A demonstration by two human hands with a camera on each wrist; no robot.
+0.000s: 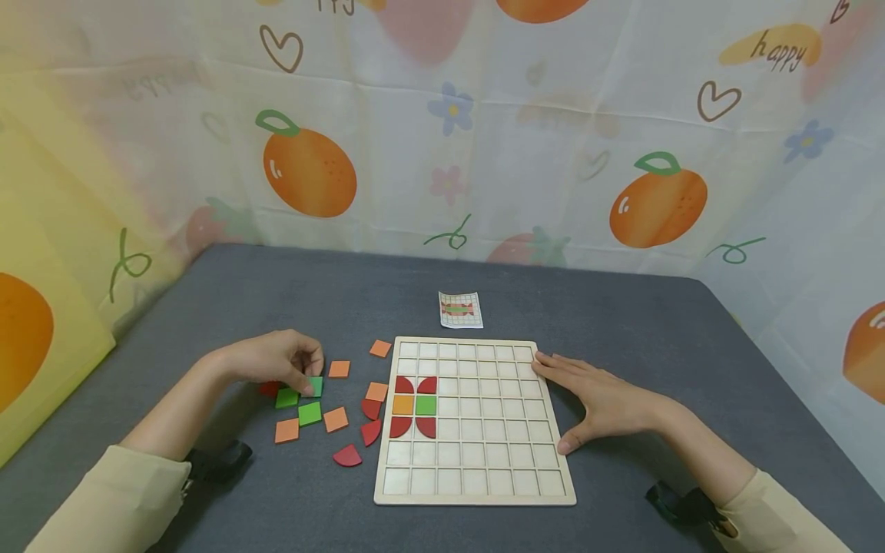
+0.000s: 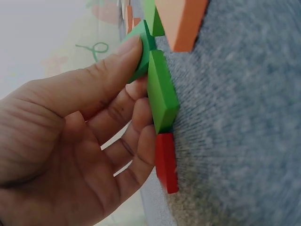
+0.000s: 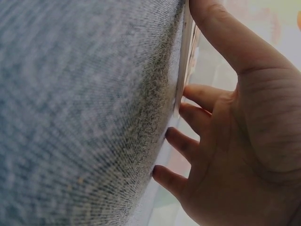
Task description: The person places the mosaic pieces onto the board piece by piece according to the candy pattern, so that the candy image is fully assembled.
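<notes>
My left hand (image 1: pixel 280 357) pinches a green square tile (image 2: pixel 144 51) between thumb and fingers, left of the board. Beside it lie another green tile (image 2: pixel 162 92) and a red piece (image 2: pixel 166 162), partly hidden by the hand in the head view. A white gridded board (image 1: pixel 484 461) holds red quarter-round pieces (image 1: pixel 427 428) above and below an orange square (image 1: pixel 403 405) and a green square (image 1: pixel 425 405) in its left columns. Against the board's right edge rests my right hand (image 1: pixel 601 395), fingers spread, with its thumb lower down that edge.
Loose orange squares (image 1: pixel 336 419), red quarter-rounds (image 1: pixel 348 456) and a green square (image 1: pixel 309 414) lie between my left hand and the board. Behind the board is a small pattern card (image 1: pixel 460 309). A printed curtain (image 1: pixel 525 153) hangs past the dark tabletop (image 1: pixel 332 292).
</notes>
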